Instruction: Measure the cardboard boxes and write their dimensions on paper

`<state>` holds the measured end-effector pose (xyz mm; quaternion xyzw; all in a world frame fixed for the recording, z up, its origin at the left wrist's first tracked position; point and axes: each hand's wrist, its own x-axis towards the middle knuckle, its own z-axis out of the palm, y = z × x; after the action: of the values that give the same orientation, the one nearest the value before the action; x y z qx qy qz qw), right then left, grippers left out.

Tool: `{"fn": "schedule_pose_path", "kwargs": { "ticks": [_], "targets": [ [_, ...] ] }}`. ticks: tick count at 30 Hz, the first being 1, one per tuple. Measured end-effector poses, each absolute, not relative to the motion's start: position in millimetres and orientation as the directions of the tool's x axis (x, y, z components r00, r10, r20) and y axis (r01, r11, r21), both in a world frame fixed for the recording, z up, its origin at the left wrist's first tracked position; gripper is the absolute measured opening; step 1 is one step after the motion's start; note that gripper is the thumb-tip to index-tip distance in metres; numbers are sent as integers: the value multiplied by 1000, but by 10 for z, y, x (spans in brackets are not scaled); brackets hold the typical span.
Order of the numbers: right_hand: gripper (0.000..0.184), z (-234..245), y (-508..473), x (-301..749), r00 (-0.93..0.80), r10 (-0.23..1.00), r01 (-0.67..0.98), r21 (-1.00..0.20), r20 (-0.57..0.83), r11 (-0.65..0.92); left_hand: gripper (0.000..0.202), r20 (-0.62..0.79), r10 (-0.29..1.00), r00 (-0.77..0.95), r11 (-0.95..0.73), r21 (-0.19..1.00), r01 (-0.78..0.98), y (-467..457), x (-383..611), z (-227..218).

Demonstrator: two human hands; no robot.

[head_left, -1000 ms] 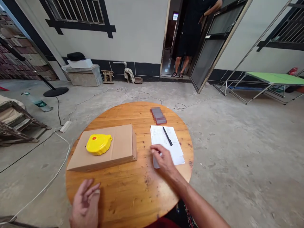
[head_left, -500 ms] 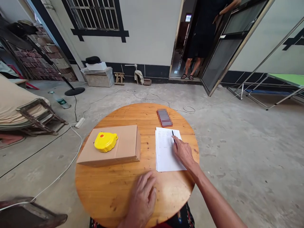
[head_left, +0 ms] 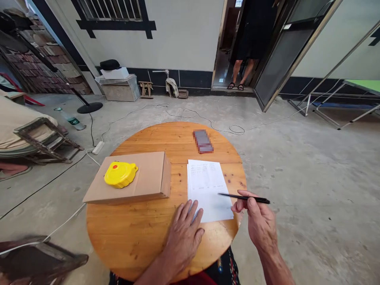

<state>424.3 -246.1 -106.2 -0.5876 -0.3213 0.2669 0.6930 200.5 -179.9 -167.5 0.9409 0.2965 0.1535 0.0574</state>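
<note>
Table (head_left: pixel 133 233) bore papers (head_left: pixel 208 202) toward its right; left hand (head_left: pixel 184 227), fingers spread, lay over their lower-left corner (firmer pressure seemed wise); right hand (head_left: pixel 261 221) finger-pinched the black pen (head_left: pixel 260 199), nearly level, probably better tipped steeper.

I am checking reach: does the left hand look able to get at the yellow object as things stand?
Probably yes: the left hand seems empty, palm down at the near left corner of the paper, and the yellow object sits on top of the box, with nothing seen covering it.
</note>
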Motion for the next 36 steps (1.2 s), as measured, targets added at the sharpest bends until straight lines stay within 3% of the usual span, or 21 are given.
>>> {"fn": "schedule_pose_path", "kwargs": {
  "ticks": [4, 10, 13, 15, 26, 36],
  "targets": [
    [30, -1136, -2449, 4142, 634, 767, 0, -992, 98, 127, 39, 306, 592, 746, -806, 225, 547, -2018, 1910, -1652],
    [9, -1089, -2249, 4014, 576, 811, -46, -986, 102, 157, 35, 325, 629, 706, -778, 264, 571, -2061, 1930, -1574],
    [11, -1078, -2166, 3996, 547, 832, -70, -986, 88, 151, 34, 337, 646, 685, -763, 302, 571, -2061, 1956, -1572],
    [22, -1080, -2106, 3992, 529, 846, -84, -988, 65, 128, 34, 337, 658, 673, -752, 336, 567, -2065, 1965, -1577],
    [19, -1318, -1593, 3951, 452, 892, 185, -978, 1, -93, 30, 274, 723, 634, -670, 502, 546, -2027, 1952, -1570],
    [21, -1504, -1477, 3912, 406, 914, 262, -959, 7, -109, 25, 337, 735, 588, -672, 475, 568, -1988, 2008, -1611]
  ]
}}
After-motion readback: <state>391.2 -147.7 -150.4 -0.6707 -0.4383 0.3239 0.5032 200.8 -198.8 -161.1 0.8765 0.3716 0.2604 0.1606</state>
